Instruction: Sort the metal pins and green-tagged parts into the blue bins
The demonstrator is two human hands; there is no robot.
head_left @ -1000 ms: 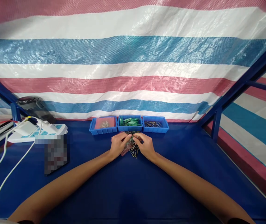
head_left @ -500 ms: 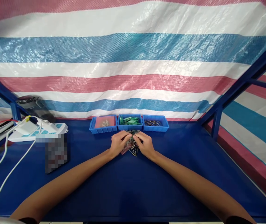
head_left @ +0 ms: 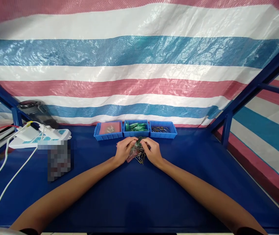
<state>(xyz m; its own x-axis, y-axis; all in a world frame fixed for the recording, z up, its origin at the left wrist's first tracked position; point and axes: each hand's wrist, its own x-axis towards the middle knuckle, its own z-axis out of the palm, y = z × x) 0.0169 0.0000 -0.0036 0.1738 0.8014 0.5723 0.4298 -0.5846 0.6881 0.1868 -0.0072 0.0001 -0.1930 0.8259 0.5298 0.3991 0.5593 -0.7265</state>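
Observation:
My left hand (head_left: 123,150) and my right hand (head_left: 152,151) are close together on the blue table (head_left: 134,195), fingers curled over a small pile of thin metal pins (head_left: 139,155) and a pink bag (head_left: 131,157). Both hands pinch at something green and small between them; I cannot make out exactly what. Just beyond the hands stand three blue bins: the left bin (head_left: 108,130) with a pink bag, the middle bin (head_left: 136,127) with green pieces, the right bin (head_left: 163,129) with dark pins.
A white power strip (head_left: 41,134) with plugs and white cables (head_left: 9,176) lies at the left, next to a dark device (head_left: 35,111). A blurred dark block (head_left: 58,159) sits left of my arm. A striped tarp (head_left: 139,65) and blue frame posts (head_left: 227,130) close the back and right.
The hands stayed over the pile; fingers shifted slightly and the view moved a little upward.

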